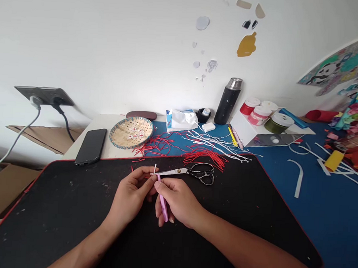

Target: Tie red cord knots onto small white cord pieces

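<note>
My left hand (133, 191) is closed, with thumb and forefinger pinching a short white cord (155, 169) whose end sticks up above the fingertips. My right hand (177, 200) is wrapped round a slim pink tool (163, 206), perhaps a crochet hook; its top end meets the cord at the left fingertips. Fingers hide the fine detail there. Just beyond both hands lie metal scissors (179, 171) with ornate dark handles, their blades pointing at the left hand. Red cords (206, 156) and white cords (217, 143) are spread behind the scissors.
A black mat (71, 216) lies under my hands. Along the back are a phone (91, 146), a woven basket (113, 140) with small red and white bits, a tissue pack (182, 120), a black flask (228, 102) and lidded jars (279, 123). Paper strips (299, 179) lie right.
</note>
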`<state>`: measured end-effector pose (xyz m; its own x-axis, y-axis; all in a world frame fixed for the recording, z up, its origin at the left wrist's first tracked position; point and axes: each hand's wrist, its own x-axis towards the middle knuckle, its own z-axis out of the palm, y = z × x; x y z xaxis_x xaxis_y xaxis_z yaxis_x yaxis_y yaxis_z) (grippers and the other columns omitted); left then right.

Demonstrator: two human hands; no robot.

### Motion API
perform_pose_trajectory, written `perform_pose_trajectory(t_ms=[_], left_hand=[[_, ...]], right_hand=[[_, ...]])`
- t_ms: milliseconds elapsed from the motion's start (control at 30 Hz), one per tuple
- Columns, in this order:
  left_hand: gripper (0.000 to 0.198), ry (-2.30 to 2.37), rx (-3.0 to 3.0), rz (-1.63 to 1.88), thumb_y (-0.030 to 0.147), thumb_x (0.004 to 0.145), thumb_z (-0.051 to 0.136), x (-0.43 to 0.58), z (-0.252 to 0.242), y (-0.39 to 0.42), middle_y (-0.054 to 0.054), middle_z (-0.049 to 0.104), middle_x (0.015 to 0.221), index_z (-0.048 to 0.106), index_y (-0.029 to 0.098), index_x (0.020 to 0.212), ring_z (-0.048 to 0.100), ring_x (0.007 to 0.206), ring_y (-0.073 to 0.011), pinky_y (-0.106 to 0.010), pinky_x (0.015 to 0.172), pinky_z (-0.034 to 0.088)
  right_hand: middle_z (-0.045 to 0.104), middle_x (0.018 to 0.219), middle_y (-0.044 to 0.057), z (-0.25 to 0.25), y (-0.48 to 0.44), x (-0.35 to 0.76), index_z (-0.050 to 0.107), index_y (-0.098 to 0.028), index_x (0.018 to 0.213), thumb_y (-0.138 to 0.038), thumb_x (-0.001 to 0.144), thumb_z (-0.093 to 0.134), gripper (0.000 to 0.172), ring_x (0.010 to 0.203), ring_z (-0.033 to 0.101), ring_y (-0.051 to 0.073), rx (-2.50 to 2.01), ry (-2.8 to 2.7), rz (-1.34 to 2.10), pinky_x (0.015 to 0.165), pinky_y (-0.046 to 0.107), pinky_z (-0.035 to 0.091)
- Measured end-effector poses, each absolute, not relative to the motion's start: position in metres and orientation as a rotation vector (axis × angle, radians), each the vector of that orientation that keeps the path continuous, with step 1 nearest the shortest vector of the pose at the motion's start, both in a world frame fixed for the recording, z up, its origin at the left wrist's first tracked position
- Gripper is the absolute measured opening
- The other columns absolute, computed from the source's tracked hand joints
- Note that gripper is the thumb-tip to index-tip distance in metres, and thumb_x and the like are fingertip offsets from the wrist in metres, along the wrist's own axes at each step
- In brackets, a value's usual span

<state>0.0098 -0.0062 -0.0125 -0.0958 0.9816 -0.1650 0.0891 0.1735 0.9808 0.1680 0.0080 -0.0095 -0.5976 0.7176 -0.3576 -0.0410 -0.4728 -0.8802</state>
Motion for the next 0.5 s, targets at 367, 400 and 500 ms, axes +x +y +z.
perform_pose_trajectory(t_ms=[367,400,500], left_hand=[[0.035,1.366,1.195,1.018,0.049,0.088,0.073,0.005,-0.006,-0.005,0.0,0.069,0.077,0.07,0.018,0.103,0.054,0.05,-0.0106,-0.023,0.048,0.041],[0.034,1.365,1.208,1.012,0.049,0.089,0.072,0.004,-0.006,-0.005,0.0,0.069,0.079,0.07,0.018,0.103,0.054,0.05,-0.0105,-0.023,0.048,0.041],[0.032,1.376,1.238,1.0,0.048,0.089,0.072,0.003,-0.004,-0.006,0.0,0.069,0.079,0.071,0.019,0.102,0.054,0.051,-0.0107,-0.023,0.049,0.041]], right_hand=[[0.058,0.054,-0.006,-0.005,0.014,0.182,0.058,-0.019,0.087,-0.035,0.107,0.045,0.028,0.035,0.05,0.008,-1.135,-1.653,1.865,0.038,0.017,0.036],[0.057,0.055,-0.006,-0.003,0.015,0.184,0.059,-0.019,0.088,-0.033,0.107,0.045,0.027,0.036,0.051,0.008,-1.15,-1.724,1.814,0.04,0.018,0.036],[0.057,0.055,-0.005,0.002,0.018,0.189,0.058,-0.019,0.081,-0.032,0.107,0.045,0.032,0.042,0.051,0.008,-1.187,-1.972,1.579,0.047,0.02,0.035]])
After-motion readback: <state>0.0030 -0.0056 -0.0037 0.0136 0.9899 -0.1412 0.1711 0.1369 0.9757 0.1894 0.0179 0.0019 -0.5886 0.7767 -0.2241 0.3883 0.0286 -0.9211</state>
